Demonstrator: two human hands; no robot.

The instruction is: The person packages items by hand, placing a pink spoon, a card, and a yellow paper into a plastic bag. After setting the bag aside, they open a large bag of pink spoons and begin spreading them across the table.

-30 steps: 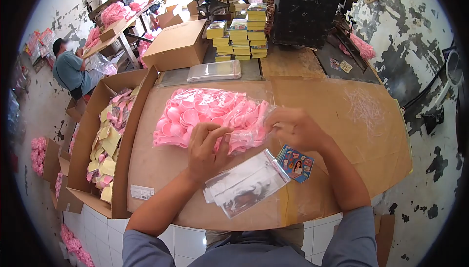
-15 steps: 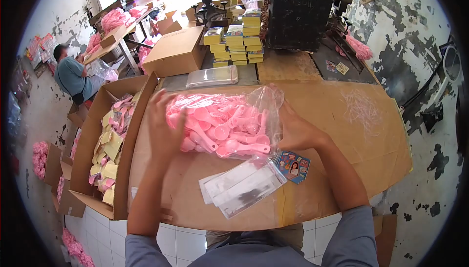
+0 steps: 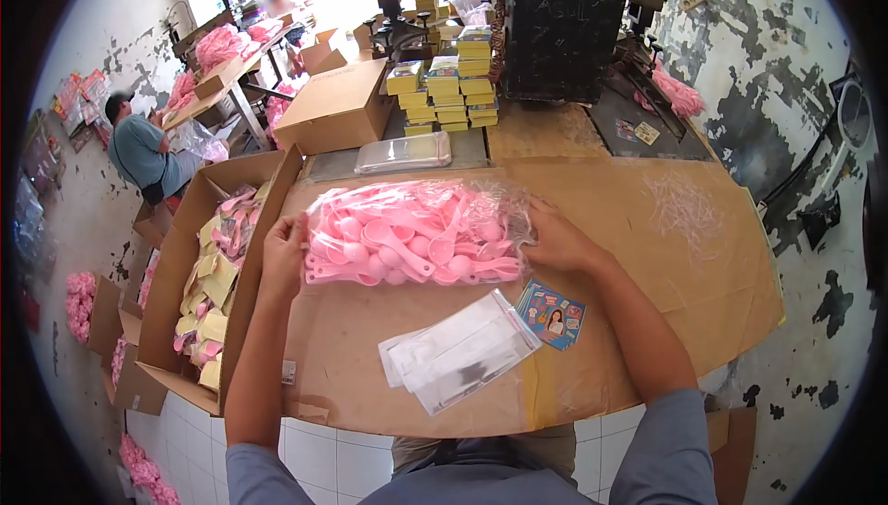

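Observation:
A clear plastic bag of pink scoops lies lengthwise across the cardboard-covered table in front of me. My left hand is closed on its left end, fingers pinched at the plastic. At the opposite end, my right hand grips the loose, crumpled plastic, some fingers hidden behind it. Just below the bag are several flat clear sleeves, overlapping one another. A small pile of blue printed cards touches the right side of these sleeves.
An open carton of scoops and yellow packets stands at left. Behind are a closed box, stacked clear sleeves, yellow-edged card stacks and a black machine. Plastic strands lie right. A person sits far left.
My left hand has gone from raised and open to pinching the bag's left end. The bag has shifted left and lies flatter and straighter; my right hand has stayed at its right end.

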